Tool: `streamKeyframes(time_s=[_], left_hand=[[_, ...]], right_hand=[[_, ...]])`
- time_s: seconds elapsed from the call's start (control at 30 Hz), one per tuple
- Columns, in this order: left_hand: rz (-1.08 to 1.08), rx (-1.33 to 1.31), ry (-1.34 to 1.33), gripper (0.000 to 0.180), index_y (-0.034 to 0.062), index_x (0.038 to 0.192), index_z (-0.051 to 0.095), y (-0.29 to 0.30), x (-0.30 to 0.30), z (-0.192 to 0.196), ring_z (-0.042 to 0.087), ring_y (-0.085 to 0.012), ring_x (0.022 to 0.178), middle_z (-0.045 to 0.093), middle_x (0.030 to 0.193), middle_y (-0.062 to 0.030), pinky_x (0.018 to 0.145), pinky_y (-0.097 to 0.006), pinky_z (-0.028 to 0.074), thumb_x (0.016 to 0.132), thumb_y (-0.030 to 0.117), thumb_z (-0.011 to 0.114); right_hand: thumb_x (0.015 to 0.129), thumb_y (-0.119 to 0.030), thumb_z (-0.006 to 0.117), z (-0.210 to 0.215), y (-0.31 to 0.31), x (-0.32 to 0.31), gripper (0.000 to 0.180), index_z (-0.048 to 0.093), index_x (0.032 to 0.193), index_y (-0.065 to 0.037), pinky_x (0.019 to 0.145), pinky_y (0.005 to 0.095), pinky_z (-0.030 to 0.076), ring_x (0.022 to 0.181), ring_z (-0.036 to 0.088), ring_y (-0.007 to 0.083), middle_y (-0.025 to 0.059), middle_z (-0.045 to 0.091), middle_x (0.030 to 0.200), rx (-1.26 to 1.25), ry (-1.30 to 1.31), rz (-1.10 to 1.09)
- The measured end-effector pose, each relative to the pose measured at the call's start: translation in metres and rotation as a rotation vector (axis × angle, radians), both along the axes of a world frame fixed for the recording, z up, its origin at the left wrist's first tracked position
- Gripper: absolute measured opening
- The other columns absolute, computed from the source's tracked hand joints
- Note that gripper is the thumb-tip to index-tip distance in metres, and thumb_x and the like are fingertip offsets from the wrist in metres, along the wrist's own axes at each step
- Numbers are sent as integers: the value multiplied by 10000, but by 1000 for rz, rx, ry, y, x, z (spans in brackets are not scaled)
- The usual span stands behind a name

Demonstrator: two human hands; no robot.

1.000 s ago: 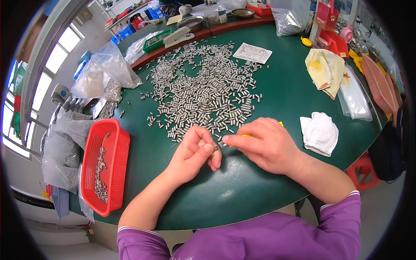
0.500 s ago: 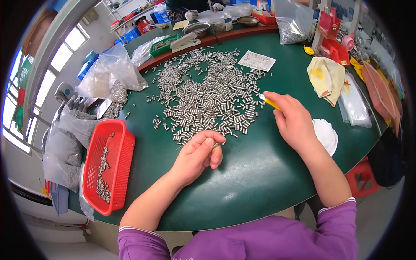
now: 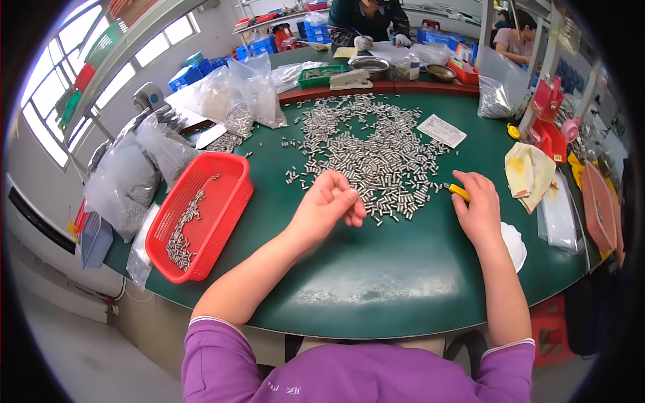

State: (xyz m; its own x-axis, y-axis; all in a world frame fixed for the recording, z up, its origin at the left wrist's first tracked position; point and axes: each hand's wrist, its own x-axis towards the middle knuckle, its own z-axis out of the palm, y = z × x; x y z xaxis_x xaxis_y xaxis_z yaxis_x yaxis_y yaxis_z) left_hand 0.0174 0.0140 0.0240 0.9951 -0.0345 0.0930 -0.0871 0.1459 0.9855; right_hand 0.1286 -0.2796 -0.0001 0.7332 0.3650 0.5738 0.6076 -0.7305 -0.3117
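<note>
A broad pile of small silvery metal cylinders (image 3: 376, 154) is spread over the green tabletop (image 3: 349, 282). At the pile's near left edge my left hand (image 3: 327, 206) is closed, thumb against the curled fingers. Whatever it may hold is hidden. To the right of the pile, my right hand (image 3: 478, 207) grips a yellow utility knife (image 3: 459, 193). Its tip points left toward the nearest cylinders. A red plastic basket (image 3: 232, 211) stands to the left of my left forearm, with some of the same cylinders inside.
Filled clear bags (image 3: 127, 185) crowd the table's left side. A printed slip (image 3: 441, 130) lies beside the pile. On the right are a pale cloth (image 3: 529, 176) and a white round piece (image 3: 514, 246). Across the raised red-brown edge (image 3: 410, 87), another person (image 3: 369, 23) works with gloved hands.
The view has tilted up and turned, bringing the people across the table into sight. My left hand has moved farther forward along the pile's left side. My right hand still holds the knife.
</note>
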Motion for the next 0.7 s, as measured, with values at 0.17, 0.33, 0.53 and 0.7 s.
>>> streamKeyframes(time_s=[0.17, 0.33, 0.53, 0.7], left_hand=[[552, 486, -327, 69, 42, 1056, 452, 66, -20, 45, 578, -107, 643, 579, 743, -39, 582, -236, 511, 1011, 91, 471], [1065, 1218, -136, 175, 39, 940, 542, 187, -83, 48, 558, -116, 534, 571, 617, -51, 500, -284, 446, 989, 207, 539], [992, 1038, -100, 547, 17, 725, 617, 136, -80, 53, 496, -113, 429, 530, 520, -30, 476, -268, 403, 1028, 434, 434], [392, 1055, -95, 321, 38, 964, 651, 25, -48, 39, 649, -239, 730, 663, 786, -105, 683, -349, 507, 941, 353, 594]], right_hand=[[774, -65, 683, 0, 1, -10, 393, 633, 1161, -113, 930, 422, 437, 1087, 553, 306, 94, 612, 1107, 60, -69, 79], [766, -52, 683, 8, 20, -22, 376, 635, 1134, -110, 921, 425, 441, 1076, 558, 303, 84, 618, 1077, 96, -77, 201], [773, -81, 700, 5, 23, -24, 231, 668, 999, -115, 853, 415, 452, 995, 579, 273, 50, 628, 947, 98, -104, 256], [771, -125, 727, 4, 23, -28, 80, 665, 821, -128, 766, 386, 440, 894, 573, 242, 10, 613, 846, 42, -144, 291]])
